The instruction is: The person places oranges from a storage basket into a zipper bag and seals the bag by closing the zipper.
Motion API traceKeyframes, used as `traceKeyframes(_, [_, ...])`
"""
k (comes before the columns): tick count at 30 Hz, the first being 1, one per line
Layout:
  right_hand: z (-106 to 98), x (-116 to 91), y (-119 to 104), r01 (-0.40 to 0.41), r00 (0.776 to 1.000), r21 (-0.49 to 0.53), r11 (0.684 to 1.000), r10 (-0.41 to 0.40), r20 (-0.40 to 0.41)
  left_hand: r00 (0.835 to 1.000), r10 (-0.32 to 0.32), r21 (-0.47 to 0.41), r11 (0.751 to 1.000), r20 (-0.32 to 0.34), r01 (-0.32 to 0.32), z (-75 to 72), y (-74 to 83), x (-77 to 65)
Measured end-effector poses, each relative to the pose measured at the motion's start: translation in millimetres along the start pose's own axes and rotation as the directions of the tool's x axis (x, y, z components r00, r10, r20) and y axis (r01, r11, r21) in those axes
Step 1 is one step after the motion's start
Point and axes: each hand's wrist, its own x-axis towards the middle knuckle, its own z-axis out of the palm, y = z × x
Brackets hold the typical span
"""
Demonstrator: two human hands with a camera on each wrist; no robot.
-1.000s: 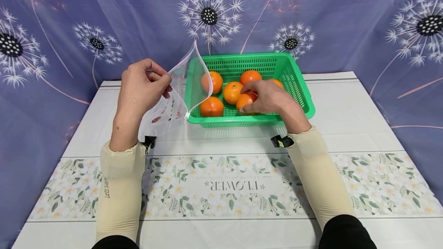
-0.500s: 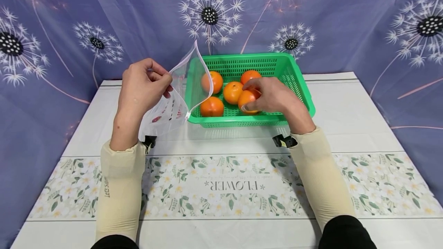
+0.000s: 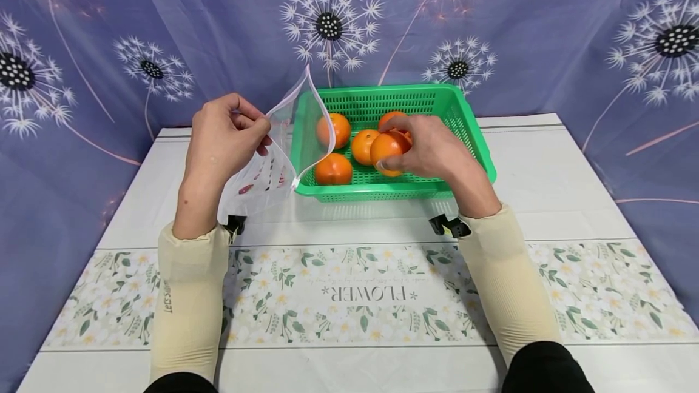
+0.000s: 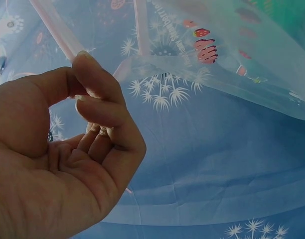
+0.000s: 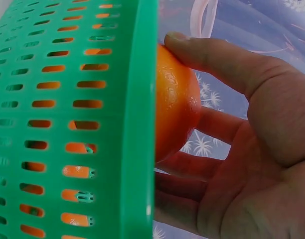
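Observation:
My left hand (image 3: 221, 138) pinches the rim of a clear zip bag (image 3: 256, 184) between thumb and fingertip. The bag's mouth gapes toward the green basket (image 3: 393, 189), and printed red strawberries (image 4: 206, 50) show on its side in the left wrist view. My right hand (image 3: 437, 149) grips an orange (image 3: 388, 149), thumb on the near side and fingers over the far side. In the right wrist view, the basket wall partly hides this orange (image 5: 178, 102), which stands above the rim. Below and around it, several more oranges (image 3: 334, 168) lie in the basket.
The basket stands at the back of a table (image 3: 349, 362) whose cover has a flower-patterned band. A purple curtain (image 3: 229, 29) with dandelion prints hangs right behind. Black wrist cameras (image 3: 450, 226) jut inward from both sleeves. The bag overlaps the basket's left end.
My right hand has lifted the orange up from among the others in the basket. The left hand and the bag have stayed in place.

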Motion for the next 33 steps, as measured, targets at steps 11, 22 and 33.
traceKeyframes(11, [-2.2,-4.8,-5.2,0.062,0.997,0.02,0.998,-0.061,-0.049,1.0,0.0,0.005,1.0,0.009,0.0,0.1,-0.6,-0.9])
traceKeyframes(22, [-3.7,-8.0,-11.6,0.075,0.993,0.026,0.997,-0.073,-0.089,1.0,0.007,0.003,1.0,0.008,-0.007,-0.3,-0.5,-0.3])
traceKeyframes(33, [-7.4,-11.8,-16.1,0.1,0.986,0.063,0.993,-0.091,-0.139,1.0,-0.001,-0.002,1.0,0.012,0.001,0.4,-0.9,1.1])
